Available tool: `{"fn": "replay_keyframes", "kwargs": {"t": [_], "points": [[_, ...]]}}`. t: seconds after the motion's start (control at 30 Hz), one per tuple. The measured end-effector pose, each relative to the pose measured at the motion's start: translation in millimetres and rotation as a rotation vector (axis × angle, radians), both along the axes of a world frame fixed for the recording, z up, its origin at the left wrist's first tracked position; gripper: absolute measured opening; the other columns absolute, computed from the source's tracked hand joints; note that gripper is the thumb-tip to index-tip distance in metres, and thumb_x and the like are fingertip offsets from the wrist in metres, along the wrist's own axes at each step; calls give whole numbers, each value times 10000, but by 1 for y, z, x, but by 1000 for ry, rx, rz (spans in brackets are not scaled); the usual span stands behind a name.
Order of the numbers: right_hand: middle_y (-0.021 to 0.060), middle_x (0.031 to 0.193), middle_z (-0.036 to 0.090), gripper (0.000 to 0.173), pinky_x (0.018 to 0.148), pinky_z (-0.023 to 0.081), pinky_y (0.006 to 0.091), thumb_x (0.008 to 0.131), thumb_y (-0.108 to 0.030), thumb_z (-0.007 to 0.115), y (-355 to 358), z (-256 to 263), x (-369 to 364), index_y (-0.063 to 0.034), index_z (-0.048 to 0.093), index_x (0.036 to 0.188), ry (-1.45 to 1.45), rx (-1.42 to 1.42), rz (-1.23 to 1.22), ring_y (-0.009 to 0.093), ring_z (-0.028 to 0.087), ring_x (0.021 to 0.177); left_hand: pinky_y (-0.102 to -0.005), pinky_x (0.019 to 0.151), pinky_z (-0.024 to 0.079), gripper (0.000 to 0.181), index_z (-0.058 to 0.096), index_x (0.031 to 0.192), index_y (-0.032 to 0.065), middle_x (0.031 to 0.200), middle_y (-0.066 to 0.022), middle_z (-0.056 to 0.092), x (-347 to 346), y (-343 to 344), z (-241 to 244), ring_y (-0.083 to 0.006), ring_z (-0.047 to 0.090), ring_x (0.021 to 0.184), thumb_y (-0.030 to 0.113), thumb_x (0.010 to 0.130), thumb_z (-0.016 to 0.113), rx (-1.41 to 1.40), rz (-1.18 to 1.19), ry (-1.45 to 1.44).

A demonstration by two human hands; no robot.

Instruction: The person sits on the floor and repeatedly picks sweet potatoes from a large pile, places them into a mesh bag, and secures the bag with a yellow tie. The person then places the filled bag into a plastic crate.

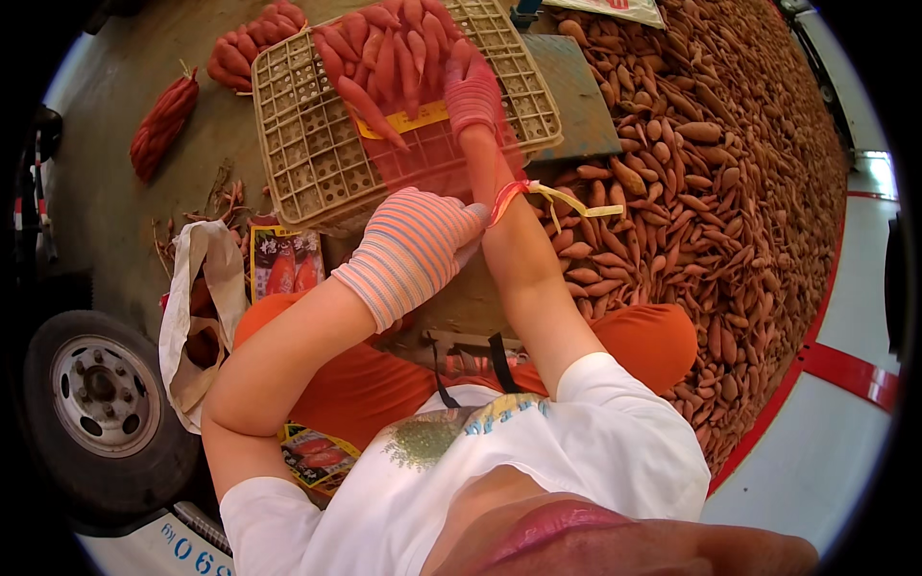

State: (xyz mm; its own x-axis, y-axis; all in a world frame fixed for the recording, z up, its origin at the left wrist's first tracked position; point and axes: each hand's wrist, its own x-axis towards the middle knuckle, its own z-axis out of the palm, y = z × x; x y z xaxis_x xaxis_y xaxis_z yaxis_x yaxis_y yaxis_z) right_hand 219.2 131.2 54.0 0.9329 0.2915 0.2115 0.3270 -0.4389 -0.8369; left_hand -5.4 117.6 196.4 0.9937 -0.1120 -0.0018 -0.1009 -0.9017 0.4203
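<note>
A red mesh bag (425, 162) with a yellow printed band lies over a beige plastic crate (302, 144) with a gridded top. Sweet potatoes (385, 61) fill its far end, and two lie loosely slanted over the band area. Inside the bag is my right hand (472, 97), in a knit glove, touching the sweet potatoes at the right side; the mesh blurs whether its fingers grip one. My left hand (414, 245), in a striped knit glove, is closed at the bag's mouth beside my right forearm. A yellow tie (576, 201) hangs from the mouth's rim around that forearm.
A large heap of loose sweet potatoes (691, 194) spreads along the right. A metal plate (573, 97) adjoins the crate. Filled mesh bags (166, 122) lie at the far left. Nearer are a white sack (191, 288), printed packaging (287, 259) and a vehicle wheel (101, 403).
</note>
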Motion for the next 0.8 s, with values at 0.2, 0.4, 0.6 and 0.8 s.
{"fn": "replay_keyframes", "kwargs": {"t": [0.2, 0.4, 0.6, 0.8], "points": [[263, 1124, 633, 349, 856, 504, 510, 954, -306, 541, 3, -10, -11, -39, 582, 1176, -152, -114, -113, 456, 613, 1031, -467, 646, 497, 153, 646, 990, 83, 733, -134, 643, -2, 1, -4, -357, 637, 723, 206, 914, 594, 0, 0, 10], [217, 1183, 616, 308, 869, 505, 485, 982, -221, 499, -3, -10, -10, -83, 566, 1249, -106, -1, -63, 430, 610, 1043, -463, 647, 500, 159, 650, 1003, 83, 734, -135, 646, -3, 4, -6, -357, 638, 716, 194, 898, 608, -6, -3, 12], [249, 1081, 671, 329, 872, 498, 469, 985, -283, 519, -3, -5, -13, -40, 627, 1179, -144, 163, -102, 430, 628, 1014, -458, 646, 506, 175, 653, 1012, 85, 744, -136, 651, -2, 4, -4, -359, 642, 720, 189, 874, 628, 15, -18, 40], [232, 1100, 677, 309, 885, 502, 445, 895, -133, 574, -7, 10, -18, -15, 628, 1175, 73, 312, -2, 400, 643, 1021, -461, 645, 505, 178, 651, 1011, 87, 743, -130, 653, -4, 5, -12, -354, 644, 717, 195, 872, 626, 9, -6, 29]]}}
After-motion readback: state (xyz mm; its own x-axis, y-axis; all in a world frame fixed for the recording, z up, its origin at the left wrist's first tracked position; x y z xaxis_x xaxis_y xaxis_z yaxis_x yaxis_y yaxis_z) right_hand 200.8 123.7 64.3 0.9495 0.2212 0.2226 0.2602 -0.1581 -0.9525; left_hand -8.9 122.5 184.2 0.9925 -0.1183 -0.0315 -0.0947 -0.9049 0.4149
